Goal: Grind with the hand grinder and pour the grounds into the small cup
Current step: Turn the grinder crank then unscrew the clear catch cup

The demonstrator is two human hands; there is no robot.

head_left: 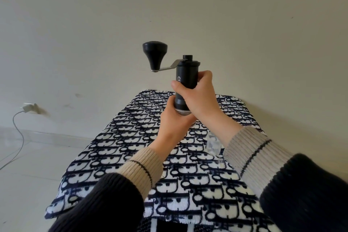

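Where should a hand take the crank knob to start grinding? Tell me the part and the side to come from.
Take the crank knob by its wide rounded cap, from above. It stands upright at the end of the crank arm, out to the left of the grinder, clear of both hands. The right hand holds the body and the left hand the base, so one must let go first.

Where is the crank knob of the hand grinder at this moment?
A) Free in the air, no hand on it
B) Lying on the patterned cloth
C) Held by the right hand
A: the crank knob sticks out to the left untouched, while the right hand holds the hand grinder body and the left hand holds its base.
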